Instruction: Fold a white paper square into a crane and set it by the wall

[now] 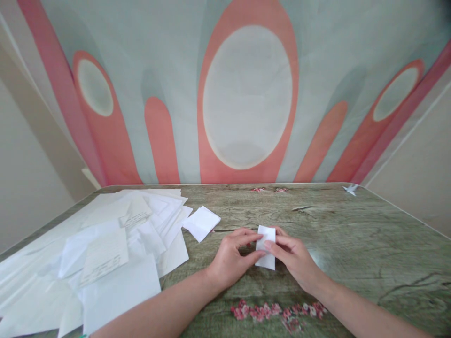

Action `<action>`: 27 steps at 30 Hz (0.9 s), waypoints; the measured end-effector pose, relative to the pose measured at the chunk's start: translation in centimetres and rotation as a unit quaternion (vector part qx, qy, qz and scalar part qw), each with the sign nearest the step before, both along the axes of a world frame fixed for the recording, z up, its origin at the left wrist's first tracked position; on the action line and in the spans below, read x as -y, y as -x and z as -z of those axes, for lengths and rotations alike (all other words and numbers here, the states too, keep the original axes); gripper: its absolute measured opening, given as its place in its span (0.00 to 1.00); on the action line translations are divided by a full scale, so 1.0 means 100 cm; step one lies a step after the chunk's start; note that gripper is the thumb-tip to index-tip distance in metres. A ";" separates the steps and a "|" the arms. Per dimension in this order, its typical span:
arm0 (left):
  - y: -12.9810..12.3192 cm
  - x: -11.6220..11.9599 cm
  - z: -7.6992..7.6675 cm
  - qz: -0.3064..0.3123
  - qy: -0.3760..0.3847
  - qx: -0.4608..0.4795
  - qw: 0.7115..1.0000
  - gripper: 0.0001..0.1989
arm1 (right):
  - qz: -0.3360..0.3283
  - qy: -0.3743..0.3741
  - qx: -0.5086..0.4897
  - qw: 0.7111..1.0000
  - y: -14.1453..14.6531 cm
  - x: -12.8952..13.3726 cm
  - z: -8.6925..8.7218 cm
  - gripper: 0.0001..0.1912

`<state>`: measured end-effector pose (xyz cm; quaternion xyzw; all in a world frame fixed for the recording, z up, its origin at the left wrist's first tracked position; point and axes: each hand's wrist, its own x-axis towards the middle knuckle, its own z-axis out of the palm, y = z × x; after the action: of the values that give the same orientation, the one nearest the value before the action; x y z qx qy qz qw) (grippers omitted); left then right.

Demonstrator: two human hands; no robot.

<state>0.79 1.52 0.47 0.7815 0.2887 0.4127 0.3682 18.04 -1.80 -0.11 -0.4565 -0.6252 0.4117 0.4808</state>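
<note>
Both hands are on one small white slip (268, 262), held up over the middle of the desk (352, 239), near side of centre. Slip is upright in view, taller than wide; can't tell how many layers.

Left hand (228, 258): grip narrow, thumb and index at the slip's left edge. Right hand (296, 264): grip narrow, holding the slip's right side, thumb across the front, fingers partly hidden behind.

Left of the hands, a small stack (202, 224) of white squares lies on the desk, its left corner at the edge of a big loose pile (121, 295) of white sheets. A couple of sheets in the pile carry print, too small to read. Pink flowers (260, 311) show on the desk between the forearms. White folded piece (350, 189) sits at the far right corner. Pink-and-green backdrop (248, 98) behind the desk.
</note>
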 end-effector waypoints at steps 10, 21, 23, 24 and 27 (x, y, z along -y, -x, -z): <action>0.000 0.002 0.002 -0.008 -0.077 -0.020 0.997 0.16 | 0.042 0.019 0.015 0.999 0.004 -0.001 0.006 0.11; -0.003 0.007 -0.004 0.025 -0.090 -0.019 0.995 0.21 | 0.094 0.072 -0.058 0.991 0.008 0.001 0.009 0.14; -0.004 0.008 -0.006 0.021 -0.094 -0.007 0.995 0.20 | 0.095 0.080 -0.068 0.990 0.009 0.002 0.009 0.14; -0.004 0.008 -0.006 0.015 -0.093 -0.003 0.996 0.19 | 0.094 0.077 -0.066 0.990 0.009 0.002 0.009 0.14; -0.005 0.009 -0.007 0.000 -0.071 -0.001 0.997 0.19 | 0.098 0.059 -0.049 0.992 0.009 0.002 0.009 0.13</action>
<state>1.25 0.62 1.17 0.8061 0.2587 0.4316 0.3115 17.12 -1.98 -0.97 -0.5221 -0.5281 0.4207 0.5212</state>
